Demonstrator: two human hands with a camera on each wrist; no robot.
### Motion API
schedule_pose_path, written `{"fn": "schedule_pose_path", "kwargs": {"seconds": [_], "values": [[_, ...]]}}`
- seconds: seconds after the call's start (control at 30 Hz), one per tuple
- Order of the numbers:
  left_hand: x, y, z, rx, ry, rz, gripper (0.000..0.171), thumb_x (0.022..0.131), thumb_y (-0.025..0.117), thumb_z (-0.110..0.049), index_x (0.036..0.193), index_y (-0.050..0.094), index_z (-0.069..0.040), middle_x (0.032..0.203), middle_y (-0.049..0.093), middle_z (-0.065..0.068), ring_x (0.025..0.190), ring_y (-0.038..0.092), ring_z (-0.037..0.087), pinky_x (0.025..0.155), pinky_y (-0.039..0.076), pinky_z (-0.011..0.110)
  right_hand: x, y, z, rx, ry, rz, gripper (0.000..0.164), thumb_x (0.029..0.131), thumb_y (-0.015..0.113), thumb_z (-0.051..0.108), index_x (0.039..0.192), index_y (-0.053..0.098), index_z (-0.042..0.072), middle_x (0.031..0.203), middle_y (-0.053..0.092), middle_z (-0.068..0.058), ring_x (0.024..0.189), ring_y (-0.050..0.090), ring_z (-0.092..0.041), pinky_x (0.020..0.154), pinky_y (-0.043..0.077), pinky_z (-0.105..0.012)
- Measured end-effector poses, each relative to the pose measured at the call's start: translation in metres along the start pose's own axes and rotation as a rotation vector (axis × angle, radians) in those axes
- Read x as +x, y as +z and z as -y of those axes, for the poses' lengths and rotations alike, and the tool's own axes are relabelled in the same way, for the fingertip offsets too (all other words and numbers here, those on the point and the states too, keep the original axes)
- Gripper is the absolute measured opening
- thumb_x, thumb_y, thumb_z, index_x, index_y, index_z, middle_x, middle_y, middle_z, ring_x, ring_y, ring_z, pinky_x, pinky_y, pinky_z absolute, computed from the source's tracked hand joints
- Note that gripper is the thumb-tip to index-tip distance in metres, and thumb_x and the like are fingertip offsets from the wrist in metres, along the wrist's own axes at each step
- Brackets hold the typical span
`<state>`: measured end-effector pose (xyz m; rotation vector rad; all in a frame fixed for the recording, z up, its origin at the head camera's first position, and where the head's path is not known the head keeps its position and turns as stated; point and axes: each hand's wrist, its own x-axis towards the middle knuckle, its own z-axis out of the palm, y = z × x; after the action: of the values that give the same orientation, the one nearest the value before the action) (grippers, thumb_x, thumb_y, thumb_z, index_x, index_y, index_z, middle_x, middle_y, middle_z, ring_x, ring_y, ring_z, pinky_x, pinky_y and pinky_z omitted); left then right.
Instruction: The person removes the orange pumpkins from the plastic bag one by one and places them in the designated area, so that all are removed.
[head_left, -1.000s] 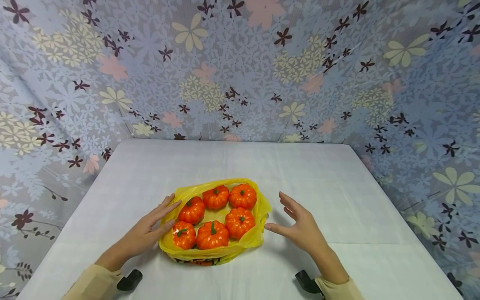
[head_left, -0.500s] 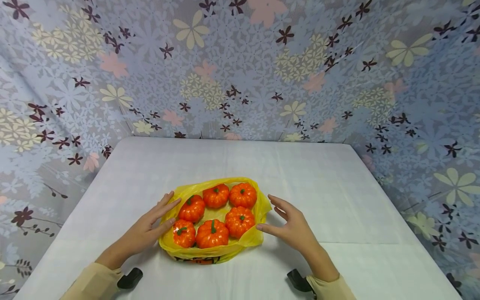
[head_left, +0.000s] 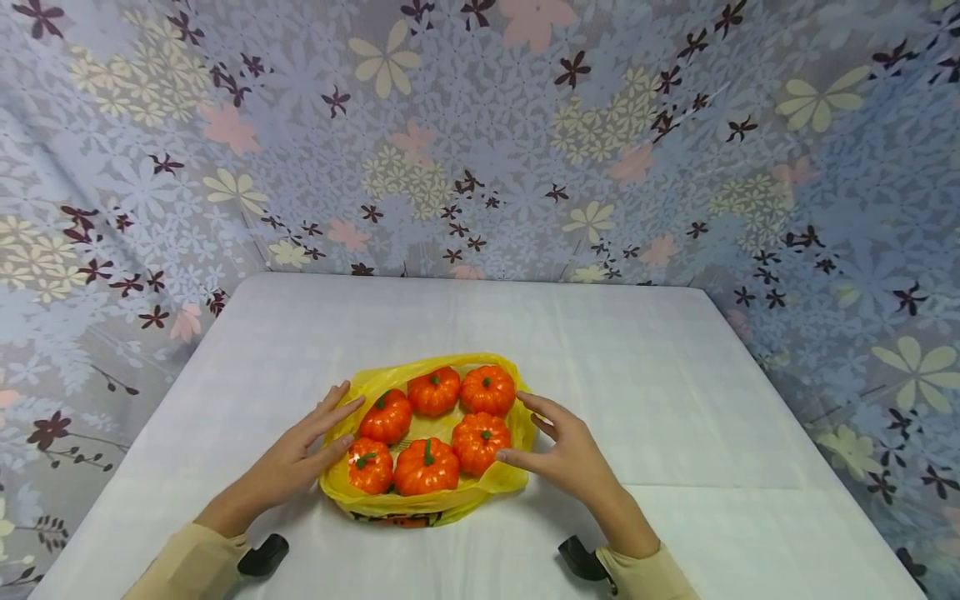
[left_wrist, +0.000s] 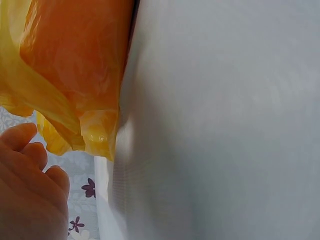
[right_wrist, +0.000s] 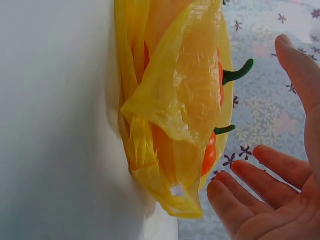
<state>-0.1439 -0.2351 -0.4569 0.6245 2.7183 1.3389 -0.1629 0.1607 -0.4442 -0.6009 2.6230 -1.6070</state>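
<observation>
Several glossy orange toy pumpkins (head_left: 427,468) with green stems lie in a ring inside a yellow plastic bag (head_left: 420,505), its mouth spread wide around them. At the bag's left rim is my left hand (head_left: 296,454), fingers straight and thumb apart, overlapping the edge in the head view. On the opposite side my right hand (head_left: 561,448) hovers with spread fingertips at the right rim. In the right wrist view, a crumpled flap of the bag (right_wrist: 185,85) stands in front of the pumpkins, and two green stems (right_wrist: 239,73) poke above it. Neither hand grips anything.
The bag rests on a table with a white cloth (head_left: 675,375), near its front middle. Flowered fabric (head_left: 480,142) hangs behind and at both sides. A black wrist-worn device (head_left: 264,556) shows beside the left sleeve, and another (head_left: 581,558) beside the right sleeve.
My right hand has moved left, from beside the bag to its right rim. The left hand, the bag and the pumpkins have stayed in place.
</observation>
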Motion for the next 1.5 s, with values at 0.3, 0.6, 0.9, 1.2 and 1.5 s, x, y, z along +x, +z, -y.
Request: {"fn": "schedule_pose_path", "kwargs": {"seconds": [0.3,0.6,0.9,1.2,1.5], "values": [[-0.001,0.001,0.001,0.008,-0.003,-0.007,0.051,0.104,0.058,-0.026,0.153,0.046,-0.024,0.166,0.017,0.013,0.151,0.01,0.04,0.111,0.017,0.072,0.003,0.008,0.003,-0.026,0.006,0.001,0.081,0.075,0.091,0.034,0.142,0.056,0.005,0.145,0.054,-0.01,0.135,0.048,-0.031,0.104,0.047,-0.048],[0.0,0.001,0.001,0.006,0.002,-0.009,0.051,0.104,0.058,-0.025,0.154,0.045,-0.025,0.166,0.016,0.013,0.151,0.01,0.039,0.111,0.017,0.072,0.007,0.016,0.009,-0.077,0.027,-0.004,0.081,0.073,0.092,0.037,0.141,0.058,0.008,0.142,0.057,-0.008,0.132,0.052,-0.028,0.105,0.046,-0.047],[0.0,0.0,0.0,-0.01,0.006,-0.013,0.051,0.104,0.058,-0.024,0.154,0.045,-0.025,0.167,0.016,0.013,0.152,0.009,0.039,0.11,0.016,0.074,0.008,0.024,0.01,-0.109,0.069,-0.026,0.078,0.071,0.093,0.036,0.136,0.062,0.007,0.135,0.062,-0.006,0.122,0.058,-0.03,0.101,0.049,-0.048],[-0.001,0.0,0.001,-0.023,0.004,-0.015,0.051,0.104,0.058,-0.025,0.153,0.046,-0.026,0.167,0.016,0.012,0.151,0.009,0.04,0.11,0.016,0.074,0.008,0.028,0.007,-0.127,0.076,-0.02,0.075,0.071,0.093,0.037,0.134,0.063,0.01,0.133,0.063,-0.003,0.119,0.059,-0.028,0.101,0.049,-0.048],[-0.003,-0.001,-0.001,-0.017,0.009,-0.019,0.051,0.104,0.058,-0.025,0.153,0.046,-0.023,0.166,0.017,0.014,0.151,0.009,0.04,0.111,0.015,0.073,0.008,0.034,0.005,-0.171,0.033,-0.001,0.077,0.069,0.094,0.038,0.133,0.063,0.008,0.133,0.062,-0.007,0.125,0.056,-0.03,0.106,0.044,-0.05]]}}
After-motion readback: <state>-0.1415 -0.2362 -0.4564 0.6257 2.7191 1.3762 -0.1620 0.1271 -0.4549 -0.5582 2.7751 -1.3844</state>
